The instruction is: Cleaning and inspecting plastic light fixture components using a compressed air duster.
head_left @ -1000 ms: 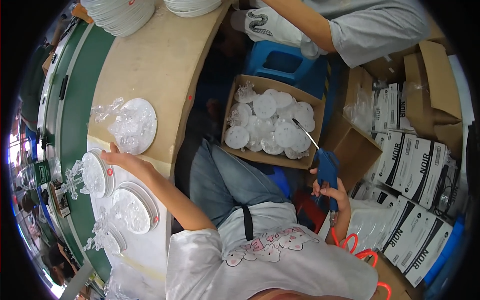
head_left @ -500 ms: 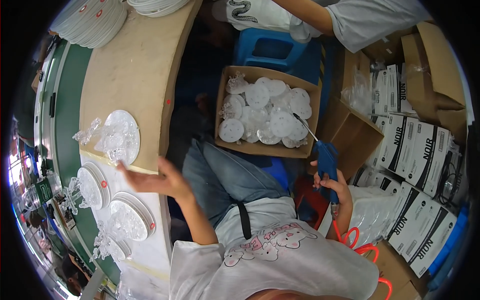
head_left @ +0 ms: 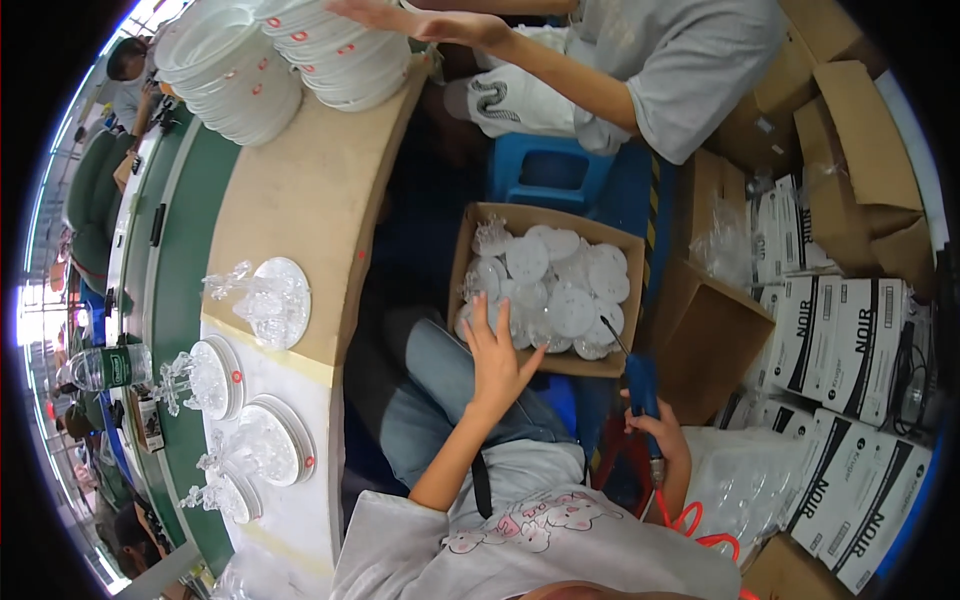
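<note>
My left hand (head_left: 497, 365), fingers spread and holding nothing, hovers at the near left side of a cardboard box (head_left: 632, 303) on the floor side of the table. Inside the box lie many round white discs (head_left: 572, 312) with small dots, mixed with clear plastic pieces. In my right hand (head_left: 662, 432) is a blue air blow gun (head_left: 641, 385); its thin metal nozzle points up toward the box's right side. A red coiled hose (head_left: 690, 520) runs from its lower end. Whether my left fingertips touch a disc I cannot tell.
On the table (head_left: 300, 210) at left are white discs bearing clear figures (head_left: 275, 305) and tall stacks of white plates (head_left: 235, 85). A co-worker's arm (head_left: 560, 70) reaches over the stacks. A blue stool (head_left: 550, 170) stands beyond the box; white cartons (head_left: 830, 330) are piled at right.
My left hand has moved from the table to the box. The view has shifted, and the co-worker's hand now shows at the plate stacks. The blow gun stays in my right hand.
</note>
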The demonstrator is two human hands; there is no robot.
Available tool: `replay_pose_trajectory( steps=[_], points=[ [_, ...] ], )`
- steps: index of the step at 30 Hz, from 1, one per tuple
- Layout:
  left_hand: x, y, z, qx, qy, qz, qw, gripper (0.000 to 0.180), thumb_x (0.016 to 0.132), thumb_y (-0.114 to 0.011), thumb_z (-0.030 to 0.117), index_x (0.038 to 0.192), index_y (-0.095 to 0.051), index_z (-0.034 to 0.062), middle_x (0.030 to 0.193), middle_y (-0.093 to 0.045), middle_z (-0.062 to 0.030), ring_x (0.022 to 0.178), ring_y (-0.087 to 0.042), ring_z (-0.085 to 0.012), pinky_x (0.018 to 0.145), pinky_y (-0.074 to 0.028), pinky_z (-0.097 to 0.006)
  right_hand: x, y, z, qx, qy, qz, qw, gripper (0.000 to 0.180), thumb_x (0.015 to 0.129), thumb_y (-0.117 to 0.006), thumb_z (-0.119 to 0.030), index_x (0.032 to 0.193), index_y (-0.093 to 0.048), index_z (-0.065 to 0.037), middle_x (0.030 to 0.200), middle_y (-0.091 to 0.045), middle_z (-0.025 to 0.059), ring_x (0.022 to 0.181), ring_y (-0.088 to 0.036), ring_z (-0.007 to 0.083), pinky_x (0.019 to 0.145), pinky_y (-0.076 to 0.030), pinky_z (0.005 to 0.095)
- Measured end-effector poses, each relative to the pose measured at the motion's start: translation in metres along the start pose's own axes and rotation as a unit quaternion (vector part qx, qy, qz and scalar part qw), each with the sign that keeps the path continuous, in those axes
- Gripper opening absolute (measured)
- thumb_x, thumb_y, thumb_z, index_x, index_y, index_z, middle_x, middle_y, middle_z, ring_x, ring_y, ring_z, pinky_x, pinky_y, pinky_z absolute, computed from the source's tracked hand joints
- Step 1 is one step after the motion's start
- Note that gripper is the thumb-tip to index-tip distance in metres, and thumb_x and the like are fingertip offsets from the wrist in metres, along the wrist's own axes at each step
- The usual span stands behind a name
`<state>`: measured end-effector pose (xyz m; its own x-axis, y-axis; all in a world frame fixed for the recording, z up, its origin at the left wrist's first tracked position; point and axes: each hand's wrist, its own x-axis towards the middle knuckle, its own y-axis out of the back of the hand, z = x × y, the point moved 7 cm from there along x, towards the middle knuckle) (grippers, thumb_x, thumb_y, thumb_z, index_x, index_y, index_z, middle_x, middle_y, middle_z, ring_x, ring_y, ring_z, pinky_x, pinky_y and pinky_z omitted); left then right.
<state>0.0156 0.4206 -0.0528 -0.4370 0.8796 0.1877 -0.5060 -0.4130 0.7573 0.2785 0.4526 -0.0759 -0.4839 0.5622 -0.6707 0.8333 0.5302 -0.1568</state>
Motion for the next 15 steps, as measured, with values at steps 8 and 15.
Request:
replay_pose_trajectory(
  steps=[8, 15],
  points=[
    [-0.016, 0.004, -0.025, -0.011, 0.038, 0.012, 0.999, 0.078, 0.069, -0.068, 0.023, 0.129, -0.025, -0.0006, 0.132, -0.019, -0.0279, 0.123, -0.020, -0.0432, 0.096, -0.019, -0.058, 0.008, -0.019, -0.015, -0.023, 0.019, -0.026, 0.999, 0.043, 0.070, -0.054, -0.008, 0.112, -0.049, 0.000, 0.076, -0.053, 0.0061, 0.067, -0.052, 0.0133, 0.067, -0.042, 0.0251],
    [-0.039, 0.041, -0.063, -0.072, 0.102, 0.079, 0.989, 0.067, 0.073, -0.064, 0.014, 0.127, -0.028, -0.0017, 0.129, -0.025, -0.0245, 0.119, -0.029, -0.0390, 0.098, -0.027, -0.040, 0.008, -0.033, -0.025, -0.044, 0.022, -0.032, 0.998, 0.042, 0.071, -0.054, -0.010, 0.112, -0.050, 0.000, 0.079, -0.053, 0.0062, 0.068, -0.053, 0.0134, 0.067, -0.041, 0.0243]
  ],
)
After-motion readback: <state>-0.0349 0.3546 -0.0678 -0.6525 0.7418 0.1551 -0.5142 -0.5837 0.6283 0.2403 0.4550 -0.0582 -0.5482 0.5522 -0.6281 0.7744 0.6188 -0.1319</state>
